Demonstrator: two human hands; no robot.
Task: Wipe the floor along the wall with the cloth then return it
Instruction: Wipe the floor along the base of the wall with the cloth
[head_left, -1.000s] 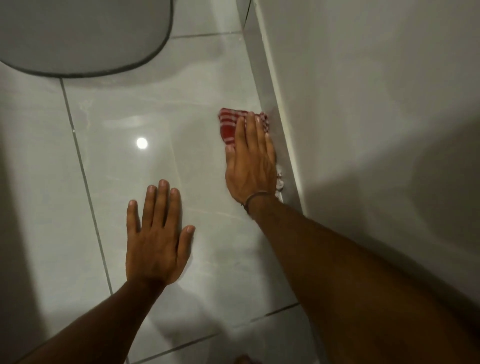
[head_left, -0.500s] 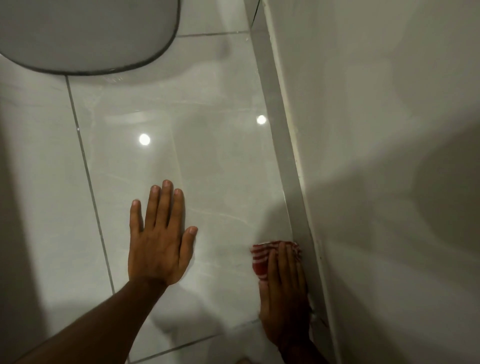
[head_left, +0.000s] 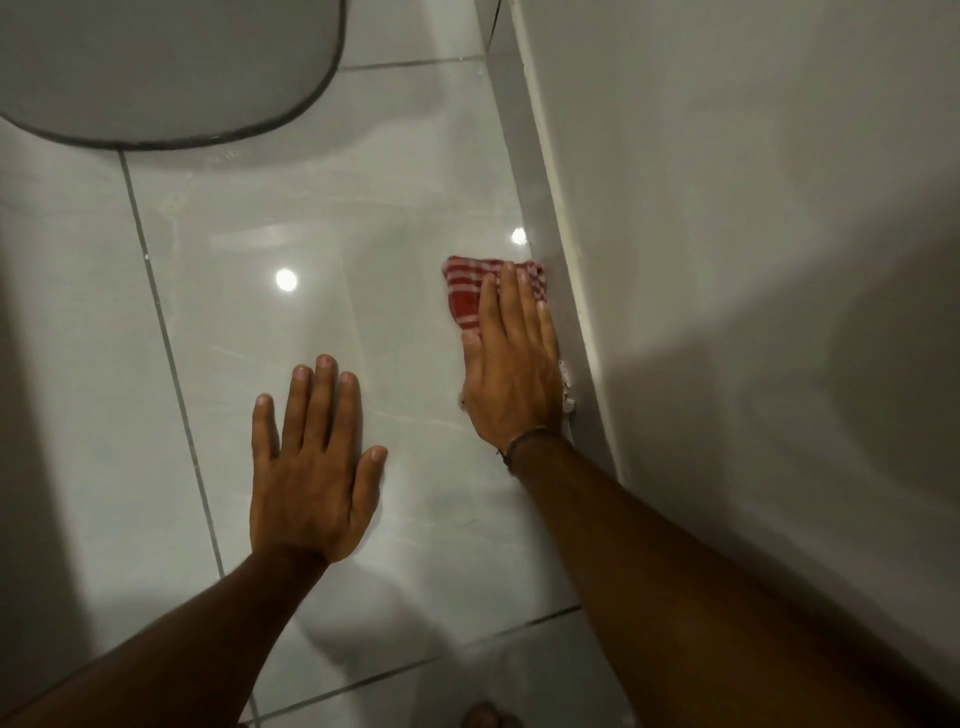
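A red-and-white checked cloth (head_left: 465, 291) lies flat on the glossy white floor tile (head_left: 332, 218), right against the grey skirting (head_left: 550, 223) at the foot of the white wall (head_left: 727, 208). My right hand (head_left: 511, 364) presses flat on the cloth with its fingers together, covering most of it; only the cloth's far end and a white fringe near my wrist show. My left hand (head_left: 311, 467) rests palm down on the tile to the left, fingers spread, holding nothing.
A grey rounded mat (head_left: 156, 67) lies on the floor at the top left. Tile joints run along the floor at left and across the bottom. A toe (head_left: 485, 717) shows at the bottom edge. Ceiling lights reflect in the tile.
My right hand has slid the cloth forward along the skirting, away from me, after pulling it back near my body half a second ago. My left hand has stayed put.
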